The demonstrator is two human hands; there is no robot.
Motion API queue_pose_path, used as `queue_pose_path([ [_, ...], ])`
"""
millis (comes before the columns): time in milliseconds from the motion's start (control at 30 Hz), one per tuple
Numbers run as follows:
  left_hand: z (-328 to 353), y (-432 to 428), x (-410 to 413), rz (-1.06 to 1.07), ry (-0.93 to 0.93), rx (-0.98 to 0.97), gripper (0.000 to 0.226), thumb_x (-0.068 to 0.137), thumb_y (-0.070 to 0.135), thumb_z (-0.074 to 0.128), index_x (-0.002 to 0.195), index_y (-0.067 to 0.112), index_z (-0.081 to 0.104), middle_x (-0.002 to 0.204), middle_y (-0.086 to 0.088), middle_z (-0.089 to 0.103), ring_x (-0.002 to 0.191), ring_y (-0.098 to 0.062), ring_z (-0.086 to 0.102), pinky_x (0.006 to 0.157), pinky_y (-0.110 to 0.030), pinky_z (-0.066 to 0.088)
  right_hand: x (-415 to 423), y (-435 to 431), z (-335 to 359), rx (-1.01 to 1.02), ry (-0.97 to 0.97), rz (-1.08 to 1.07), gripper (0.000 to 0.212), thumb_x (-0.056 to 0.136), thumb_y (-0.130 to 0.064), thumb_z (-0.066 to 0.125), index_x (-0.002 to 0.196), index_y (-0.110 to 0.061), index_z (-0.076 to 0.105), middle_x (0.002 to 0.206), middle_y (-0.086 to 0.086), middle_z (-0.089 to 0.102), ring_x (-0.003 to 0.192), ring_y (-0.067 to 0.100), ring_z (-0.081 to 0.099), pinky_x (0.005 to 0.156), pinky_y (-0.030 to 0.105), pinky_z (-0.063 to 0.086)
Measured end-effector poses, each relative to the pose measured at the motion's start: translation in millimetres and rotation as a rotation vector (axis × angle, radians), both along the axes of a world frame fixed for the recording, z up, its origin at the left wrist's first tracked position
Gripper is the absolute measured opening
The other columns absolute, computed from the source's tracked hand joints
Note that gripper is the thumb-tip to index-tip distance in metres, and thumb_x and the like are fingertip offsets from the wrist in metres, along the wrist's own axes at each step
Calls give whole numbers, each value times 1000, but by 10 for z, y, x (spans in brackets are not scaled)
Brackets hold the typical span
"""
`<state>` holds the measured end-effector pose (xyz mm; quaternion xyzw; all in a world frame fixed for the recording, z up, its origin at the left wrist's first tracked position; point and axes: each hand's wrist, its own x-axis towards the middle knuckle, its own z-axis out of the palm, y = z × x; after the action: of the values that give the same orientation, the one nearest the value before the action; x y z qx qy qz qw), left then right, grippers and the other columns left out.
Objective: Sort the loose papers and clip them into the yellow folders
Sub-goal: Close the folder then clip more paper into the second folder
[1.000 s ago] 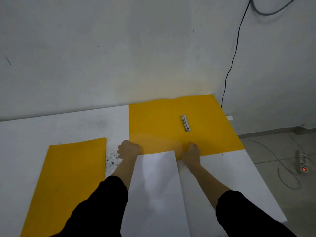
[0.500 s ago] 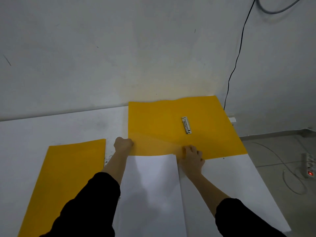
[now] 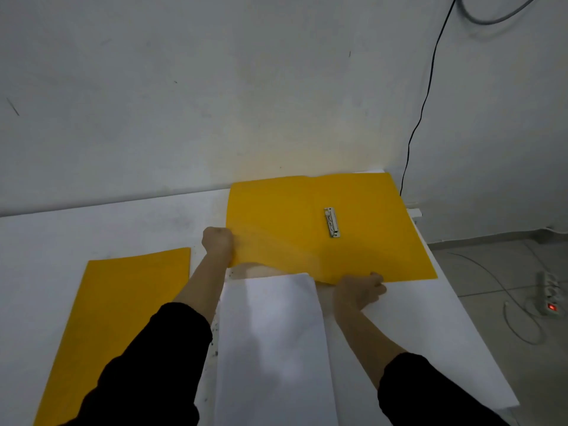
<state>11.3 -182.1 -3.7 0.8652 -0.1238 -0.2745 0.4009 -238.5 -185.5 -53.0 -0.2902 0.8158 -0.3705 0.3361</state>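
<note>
Here the white table [image 3: 92, 235] carries an open yellow folder [image 3: 292, 235] at its far side, a closed yellow folder [image 3: 123, 309] at left, and loose papers [image 3: 273, 348] in the near middle. The left hand [image 3: 217, 241] grips the open folder's left edge; the right hand [image 3: 359, 290] pinches its lifted near edge. This looks like positioning the folder; next, the sheets need seating under the metal clip [image 3: 331, 222].

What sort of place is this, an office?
Likely a bare workroom or makeshift office: a white table against a scuffed wall, an open yellow folder with loose paper, and a power strip on the tiled floor.
</note>
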Motion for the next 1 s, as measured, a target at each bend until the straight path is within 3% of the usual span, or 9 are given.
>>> queue_pose_path([
  [100,85,-33,62,3,45,-39,12,90,-4,43,82,-2,51,66,-10,43,84,-30,48,73,-40,45,-28,-61,54,-47,-243,-142,47,86,-1,56,129,-1,38,124,23,51,98,37,57,75,38,47],
  [200,124,-32,164,22,80,-60,30,88,-5,44,61,4,40,64,-8,40,74,-27,44,70,-32,37,-101,-132,109,-27,-350,-234,44,86,-3,56,126,-4,39,121,23,52,95,36,58,79,46,54],
  [300,147,-15,213,16,96,-81,29,88,-6,45,62,5,39,65,-9,39,66,-25,41,71,-33,36,-238,-205,170,-10,-303,-292,43,84,1,56,124,-4,43,130,22,44,106,41,54,84,50,52],
  [400,165,60,326,-2,85,-78,13,88,-5,45,79,3,44,66,-9,39,80,-26,42,71,-33,35,-363,-253,224,42,-271,-329,41,85,-7,55,123,-7,42,133,20,40,112,43,49,79,48,45],
  [533,182,379,639,-44,66,-40,15,91,-2,49,76,4,50,74,-14,46,86,-26,45,72,-38,37,-520,-264,237,-17,-414,-338,48,88,-12,57,132,-12,37,131,20,47,100,36,54,73,39,44],
  [733,108,1189,1066,-32,62,-34,13,90,-6,53,91,7,57,97,-16,53,89,-25,48,76,-40,39,-592,-113,131,3,-567,-251,75,78,3,64,142,-21,34,128,10,47,103,30,51,80,38,47],
  [833,11,1616,1299,-14,106,-1,25,90,-6,52,111,2,64,101,-16,56,91,-26,51,78,-40,41,-619,-45,89,28,-499,-39,40,76,0,69,113,-11,59,102,9,58,98,25,54,70,35,50],
  [900,-67,1830,1408,-3,146,28,31,90,-7,50,118,-4,62,102,-17,58,92,-28,53,79,-40,43,-581,-21,128,72,-502,120,42,80,-2,69,120,-2,61,111,20,63,106,33,60,80,41,53],
  [1000,-123,2142,1534,18,181,34,33,90,-8,48,119,-4,61,101,-18,58,91,-28,53,79,-41,44,-341,66,263,198,-568,369,46,88,-2,62,133,2,52,131,25,55,119,44,53,100,57,44],
])
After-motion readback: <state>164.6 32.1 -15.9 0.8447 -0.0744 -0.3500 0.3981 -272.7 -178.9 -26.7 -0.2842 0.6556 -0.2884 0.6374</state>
